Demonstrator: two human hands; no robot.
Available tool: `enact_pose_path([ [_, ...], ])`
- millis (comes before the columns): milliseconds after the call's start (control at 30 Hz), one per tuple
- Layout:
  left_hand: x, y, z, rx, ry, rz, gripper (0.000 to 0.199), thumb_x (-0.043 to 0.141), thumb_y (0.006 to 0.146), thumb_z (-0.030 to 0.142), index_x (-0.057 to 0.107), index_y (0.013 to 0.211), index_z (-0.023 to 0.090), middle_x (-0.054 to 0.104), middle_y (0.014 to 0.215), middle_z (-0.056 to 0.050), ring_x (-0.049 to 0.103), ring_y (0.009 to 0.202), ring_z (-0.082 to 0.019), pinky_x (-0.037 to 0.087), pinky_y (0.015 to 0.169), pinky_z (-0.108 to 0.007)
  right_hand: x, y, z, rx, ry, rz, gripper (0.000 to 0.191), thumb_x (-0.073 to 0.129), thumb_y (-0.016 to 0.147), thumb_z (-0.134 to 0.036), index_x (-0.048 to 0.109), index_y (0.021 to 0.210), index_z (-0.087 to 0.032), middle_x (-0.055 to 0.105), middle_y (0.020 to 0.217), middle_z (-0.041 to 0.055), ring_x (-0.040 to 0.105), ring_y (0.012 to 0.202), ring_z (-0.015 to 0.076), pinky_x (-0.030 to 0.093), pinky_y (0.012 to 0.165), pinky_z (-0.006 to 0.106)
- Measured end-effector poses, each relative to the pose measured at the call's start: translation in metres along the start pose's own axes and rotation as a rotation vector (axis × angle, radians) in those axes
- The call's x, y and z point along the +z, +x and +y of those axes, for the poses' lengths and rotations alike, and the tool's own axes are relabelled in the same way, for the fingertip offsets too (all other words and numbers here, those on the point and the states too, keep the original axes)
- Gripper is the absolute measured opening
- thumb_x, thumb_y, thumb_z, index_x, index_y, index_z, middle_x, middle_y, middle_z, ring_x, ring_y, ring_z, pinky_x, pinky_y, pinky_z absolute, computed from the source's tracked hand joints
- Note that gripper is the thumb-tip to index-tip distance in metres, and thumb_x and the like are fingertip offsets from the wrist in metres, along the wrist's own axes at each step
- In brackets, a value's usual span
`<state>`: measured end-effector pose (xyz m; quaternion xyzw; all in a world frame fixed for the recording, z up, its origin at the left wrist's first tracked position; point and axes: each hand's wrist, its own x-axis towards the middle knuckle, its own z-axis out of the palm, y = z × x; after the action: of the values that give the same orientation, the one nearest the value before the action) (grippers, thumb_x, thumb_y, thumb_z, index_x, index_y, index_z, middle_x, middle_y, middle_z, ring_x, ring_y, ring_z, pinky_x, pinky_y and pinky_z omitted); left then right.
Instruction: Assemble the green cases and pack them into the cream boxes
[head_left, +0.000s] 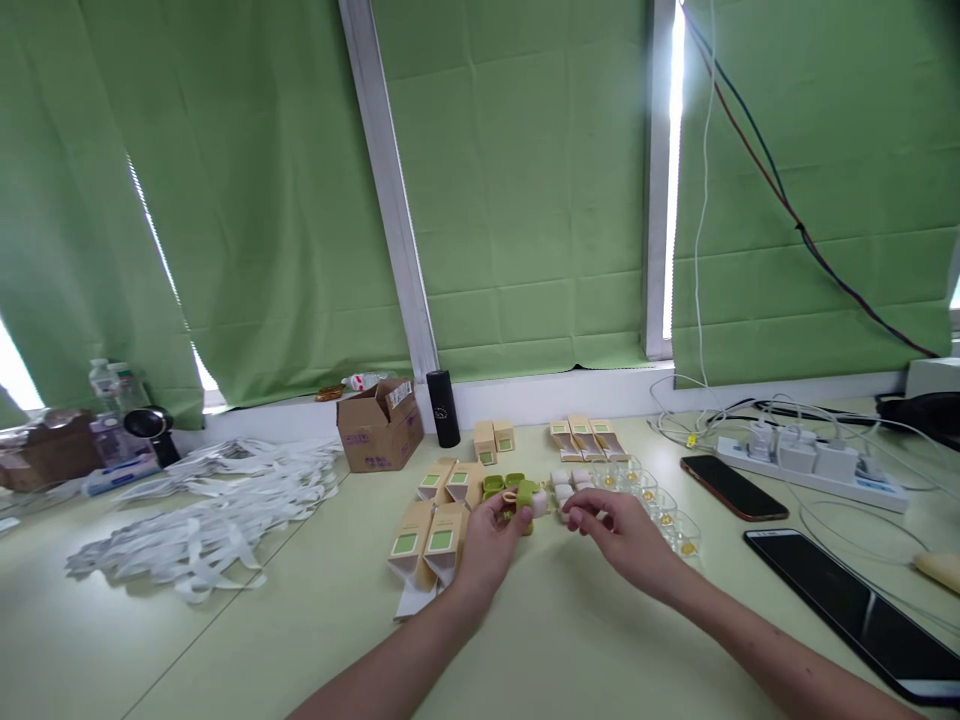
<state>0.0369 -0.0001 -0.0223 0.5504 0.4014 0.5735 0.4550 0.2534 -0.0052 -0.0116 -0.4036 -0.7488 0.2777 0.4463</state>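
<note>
Head view: a small green item (524, 493) with a white end is held, raised above the surface (577, 640), between the thumb and fingers of the left hand (489, 540); the right hand (626, 535) is partly curled, thumb near the fingertips, and whether anything is gripped cannot be told; white blocks (560, 479) and clear cups (686, 543) are set beside it, tan boxes (444, 520) beside the left.
</note>
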Motion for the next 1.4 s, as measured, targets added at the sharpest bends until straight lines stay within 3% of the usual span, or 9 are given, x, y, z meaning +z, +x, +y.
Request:
enact_pose_path([
  [133, 0.0, 0.001, -0.002, -0.031, -0.11, 0.031, 0.059, 0.09, 0.068, 0.064, 0.078, 0.096, 0.013, 0.077, 0.094, -0.01, 0.066, 0.083, -0.02, 0.052, 0.074, -0.029, -0.04, 0.01, -0.007, -0.028, -0.36, -0.037, 0.021, 0.055, 0.091, -0.024, 0.076, 0.087, -0.026, 0.078, 0.079, 0.0024, 0.07, 0.073, 0.0225, 0.049, 0.067, 0.032],
  [333, -0.001, 0.002, -0.003, -0.05, -0.155, 0.052, 0.058, 0.091, 0.066, 0.063, 0.079, 0.094, 0.014, 0.074, 0.09, -0.007, 0.062, 0.077, -0.016, 0.051, 0.074, -0.028, -0.093, 0.007, -0.004, 0.112, -0.783, -0.034, 0.021, 0.061, 0.087, -0.015, 0.078, 0.084, -0.027, 0.079, 0.09, 0.0031, 0.071, 0.077, 0.0221, 0.04, 0.061, 0.028],
  [600, 0.001, 0.001, -0.002, -0.058, -0.126, 0.073, 0.058, 0.091, 0.068, 0.062, 0.08, 0.099, 0.015, 0.076, 0.096, -0.008, 0.063, 0.08, -0.016, 0.051, 0.075, -0.028, -0.112, -0.03, 0.045, 0.044, -0.997, -0.153, 0.021, 0.077, 0.073, -0.009, 0.08, 0.082, -0.027, 0.076, 0.091, 0.0051, 0.071, 0.098, 0.0294, 0.046, 0.069, 0.032],
  [733, 0.002, -0.001, 0.001, -0.056, -0.135, 0.074, 0.057, 0.091, 0.067, 0.061, 0.08, 0.097, 0.014, 0.076, 0.094, -0.008, 0.064, 0.079, -0.016, 0.051, 0.075, -0.028, -0.108, -0.035, 0.05, 0.033, -1.044, -0.161, 0.025, 0.066, 0.077, -0.001, 0.075, 0.071, -0.023, 0.074, 0.088, 0.0068, 0.07, 0.091, 0.0278, 0.045, 0.066, 0.033],
  [867, 0.002, -0.002, 0.003, -0.052, -0.132, 0.08, 0.052, 0.09, 0.071, 0.058, 0.079, 0.097, 0.014, 0.075, 0.092, -0.007, 0.064, 0.078, -0.016, 0.051, 0.075, -0.027, -0.092, -0.03, 0.025, -0.049, -0.958, -0.152, 0.024, 0.065, 0.08, -0.002, 0.072, 0.071, -0.023, 0.072, 0.087, 0.0073, 0.068, 0.088, 0.0253, 0.048, 0.068, 0.033],
  [1033, 0.001, -0.001, 0.003, -0.044, -0.113, 0.097, 0.053, 0.09, 0.071, 0.059, 0.079, 0.098, 0.015, 0.075, 0.088, -0.005, 0.064, 0.078, -0.016, 0.05, 0.074, -0.027, -0.039, -0.014, -0.007, -0.16, -0.923, -0.203, 0.024, 0.066, 0.076, 0.002, 0.072, 0.077, -0.021, 0.071, 0.092, 0.0088, 0.067, 0.087, 0.0256, 0.047, 0.063, 0.031],
  [1233, 0.001, -0.001, 0.003, -0.025, -0.115, 0.102, 0.053, 0.09, 0.07, 0.059, 0.079, 0.097, 0.015, 0.075, 0.088, -0.005, 0.063, 0.076, -0.015, 0.051, 0.073, -0.027, 0.015, 0.006, -0.011, -0.183, -0.889, -0.297, 0.025, 0.068, 0.069, 0.006, 0.071, 0.077, -0.018, 0.07, 0.093, 0.0104, 0.069, 0.086, 0.0262, 0.043, 0.058, 0.028],
  [1333, 0.0, -0.002, 0.003, -0.024, -0.119, 0.097, 0.054, 0.09, 0.071, 0.059, 0.079, 0.1, 0.015, 0.076, 0.09, -0.006, 0.063, 0.076, -0.015, 0.051, 0.073, -0.026, 0.022, 0.006, -0.005, -0.166, -0.826, -0.276, 0.027, 0.069, 0.074, 0.001, 0.071, 0.092, -0.019, 0.069, 0.102, 0.0095, 0.069, 0.087, 0.0257, 0.045, 0.061, 0.029],
  [1400, 0.0, -0.002, 0.004, -0.028, -0.12, 0.1, 0.055, 0.09, 0.071, 0.06, 0.079, 0.1, 0.015, 0.076, 0.09, -0.005, 0.063, 0.076, -0.015, 0.05, 0.073, -0.026, 0.023, 0.002, 0.003, -0.121, -0.686, -0.216, 0.041, 0.07, 0.076, -0.003, 0.066, 0.114, -0.02, 0.066, 0.117, 0.0096, 0.069, 0.09, 0.0248, 0.049, 0.066, 0.031],
])
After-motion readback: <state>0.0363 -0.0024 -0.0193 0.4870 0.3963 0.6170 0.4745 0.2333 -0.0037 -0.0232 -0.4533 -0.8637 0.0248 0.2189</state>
